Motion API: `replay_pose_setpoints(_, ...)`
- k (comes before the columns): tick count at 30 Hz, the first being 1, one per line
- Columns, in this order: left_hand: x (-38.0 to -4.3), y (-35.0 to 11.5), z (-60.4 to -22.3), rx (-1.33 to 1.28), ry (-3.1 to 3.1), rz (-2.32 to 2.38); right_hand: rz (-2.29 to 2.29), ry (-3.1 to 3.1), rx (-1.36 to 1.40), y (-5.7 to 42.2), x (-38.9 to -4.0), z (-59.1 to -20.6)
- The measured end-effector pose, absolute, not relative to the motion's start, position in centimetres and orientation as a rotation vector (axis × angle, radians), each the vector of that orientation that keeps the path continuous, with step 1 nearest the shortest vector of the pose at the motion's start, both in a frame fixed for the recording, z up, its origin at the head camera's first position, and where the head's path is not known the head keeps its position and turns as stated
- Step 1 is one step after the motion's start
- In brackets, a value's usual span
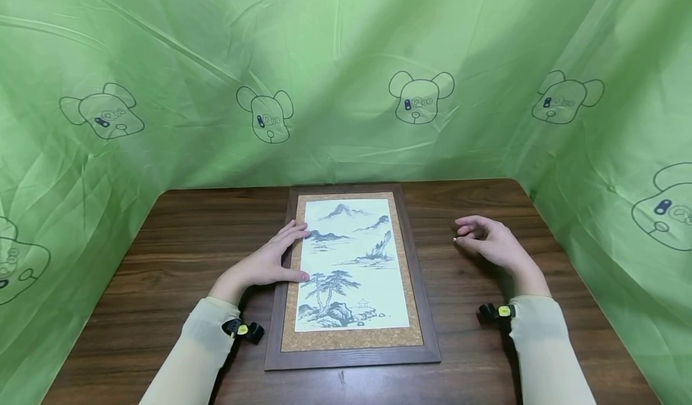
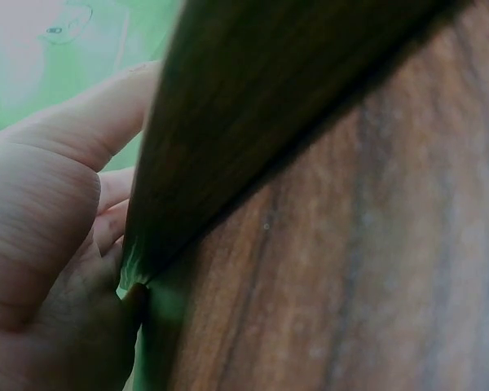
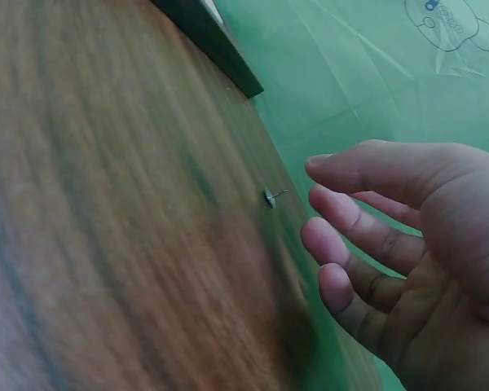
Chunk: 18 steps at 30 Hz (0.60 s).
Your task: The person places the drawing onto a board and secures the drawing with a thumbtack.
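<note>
A cork board [image 1: 351,340] with a dark wooden frame lies on the table, and a sheet of paper printed with ink mountains and pines [image 1: 351,249] lies on its cork. My left hand [image 1: 265,261] rests over the frame's left side, its fingertips and thumb tip at the paper's left edge. In the left wrist view the frame's side [image 2: 220,122] stands beside the palm. To the right of the board, my right hand [image 1: 489,243] hovers low with loosely bent fingers and nothing between them. A thumbtack [image 3: 270,198] lies point up on the table near those fingertips.
The dark wood-grain table [image 1: 178,261] extends on both sides of the board. Green cloth [image 1: 335,92] printed with bear heads hangs behind the table and along its left and right. A small black wrist camera [image 1: 489,312] sits at each sleeve cuff.
</note>
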<state>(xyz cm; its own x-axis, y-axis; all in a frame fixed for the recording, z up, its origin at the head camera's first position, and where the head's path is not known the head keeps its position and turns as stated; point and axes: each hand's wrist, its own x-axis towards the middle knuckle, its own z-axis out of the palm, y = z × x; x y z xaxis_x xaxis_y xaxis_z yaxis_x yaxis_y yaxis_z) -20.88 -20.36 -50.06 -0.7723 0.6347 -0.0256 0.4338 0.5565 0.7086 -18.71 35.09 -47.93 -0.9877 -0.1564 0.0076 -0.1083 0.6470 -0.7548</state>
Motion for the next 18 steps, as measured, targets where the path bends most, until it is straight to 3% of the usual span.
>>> replay_pose_setpoints(18, -20.81, -20.26, -50.05, 0.886, 2.517, 1.032, -1.042, 2.899, -0.228, 34.27, -19.13, -48.56)
